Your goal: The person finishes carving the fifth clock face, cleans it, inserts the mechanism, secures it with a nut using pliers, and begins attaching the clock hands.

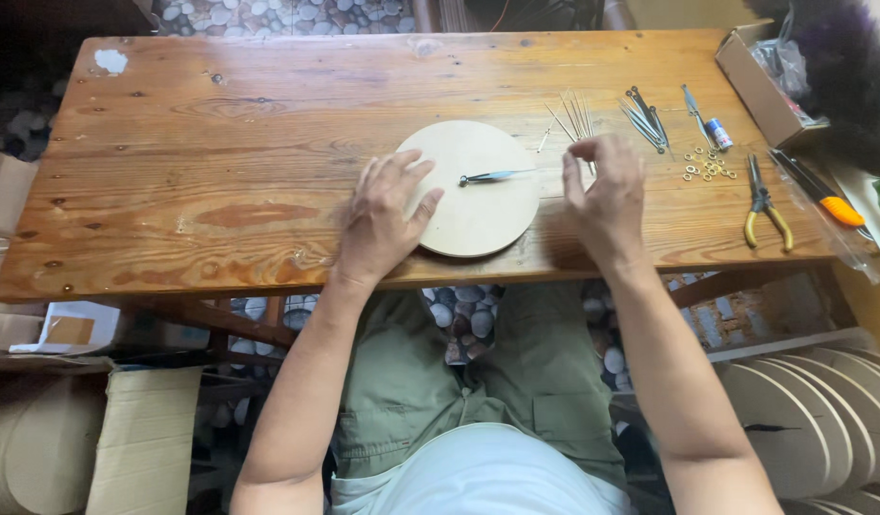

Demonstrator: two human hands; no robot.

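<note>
Left hand (383,221) lies flat, fingers spread and loose, pressing the 9 o'clock edge of the round wooden disc (483,205) on the wooden table (220,162); it grips nothing, just steadies. Right hand (604,195) hovers at the disc's 3 o'clock side, fingers bent toward the thin metal rods (573,116); cannot tell whether it pinches one, the fingertips hide that. A pair of clock hands (492,176) sits at the disc's centre, pointing toward 3 o'clock. To do this step well, I'd judge: keep the left palm firm so the disc does not spin, pick one rod at a time by its end, and keep the pinch light, since the rods look thin and easy to bend. Disc: pale, smooth, flat plywood, clean round edge. Table: orange-brown planks, knots, glossy worn varnish. At 1 o'clock from the disc lies a bundle of dark metal clock hands (645,119), slim and pointed. At 2 o'clock are small brass rings (707,167), shiny, scattered, and a small tube (717,133) beside them. Further toward 3 o'clock lie pliers (766,212) with yellow handles and a cutter (821,195) with an orange handle. Cardboard box (755,81) at the far 1 o'clock corner. More wooden discs (802,410) stacked on edge below the table at 4 o'clock.
</note>
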